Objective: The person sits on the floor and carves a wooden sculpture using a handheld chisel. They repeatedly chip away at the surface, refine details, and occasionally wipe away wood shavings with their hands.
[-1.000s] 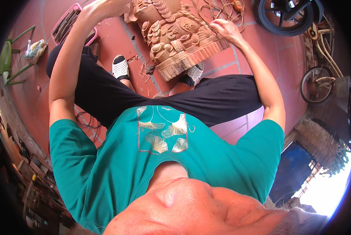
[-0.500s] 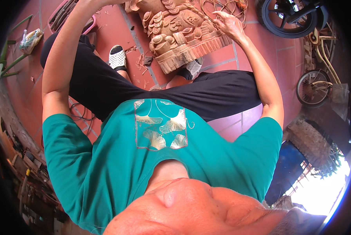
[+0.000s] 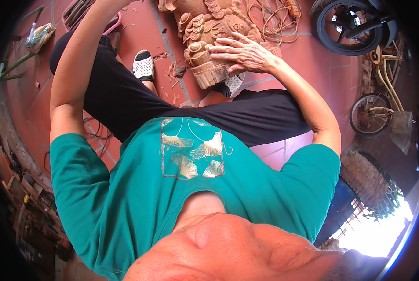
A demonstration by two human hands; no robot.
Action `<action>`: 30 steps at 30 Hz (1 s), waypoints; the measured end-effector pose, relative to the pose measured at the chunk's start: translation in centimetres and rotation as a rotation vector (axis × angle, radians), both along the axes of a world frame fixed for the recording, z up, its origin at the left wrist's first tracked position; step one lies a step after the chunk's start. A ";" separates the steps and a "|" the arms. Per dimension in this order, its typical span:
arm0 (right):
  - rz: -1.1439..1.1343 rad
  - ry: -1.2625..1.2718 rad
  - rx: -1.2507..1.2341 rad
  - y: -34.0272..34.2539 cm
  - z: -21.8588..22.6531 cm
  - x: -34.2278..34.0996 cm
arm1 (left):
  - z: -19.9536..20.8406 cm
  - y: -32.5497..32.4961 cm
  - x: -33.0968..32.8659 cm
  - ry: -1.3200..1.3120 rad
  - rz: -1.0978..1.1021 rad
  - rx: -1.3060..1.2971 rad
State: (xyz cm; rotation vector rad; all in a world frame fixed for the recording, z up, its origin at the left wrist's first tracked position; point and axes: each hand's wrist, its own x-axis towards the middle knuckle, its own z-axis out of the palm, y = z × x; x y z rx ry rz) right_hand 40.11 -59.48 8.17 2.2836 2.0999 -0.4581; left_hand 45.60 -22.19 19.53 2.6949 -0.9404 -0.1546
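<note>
While our right hand [image 3: 247,54] spreads its fingers wide over the base end of the wooden carving [image 3: 223,29], gripping nothing, we cannot tell whether the fingertips press the wood or only hover. Our left forearm [image 3: 84,51] reaches out of view to the left of the carving; the left hand itself is hidden past the upper edge, so we cannot tell its state. The carving sits on the red-tiled floor [image 3: 318,70], base end toward us, its far part cut off. Just beside the base is our right sandal [image 3: 236,83]; wood chips [image 3: 174,84] lie left of the carving, and an orange power socket [image 3: 293,9] lies near it on the right.

We judge the carving heavy, stiff and unlikely to slip, though its raised discs and curls look easy to chip. We would take hold low, palms around the thick, plainer base, keeping pressure off the relief.
</note>
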 end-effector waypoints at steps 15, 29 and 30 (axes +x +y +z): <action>-0.354 -0.393 0.038 -1.8 2.7 3.4 | 0.0 0.9 -0.1 0.007 0.021 -0.111; -0.961 -0.039 0.158 7.7 -6.9 5.5 | 0.0 0.9 0.7 0.040 0.019 -0.070; -0.935 -0.286 0.326 8.3 -9.3 4.9 | 0.0 1.0 0.8 0.032 0.019 -0.070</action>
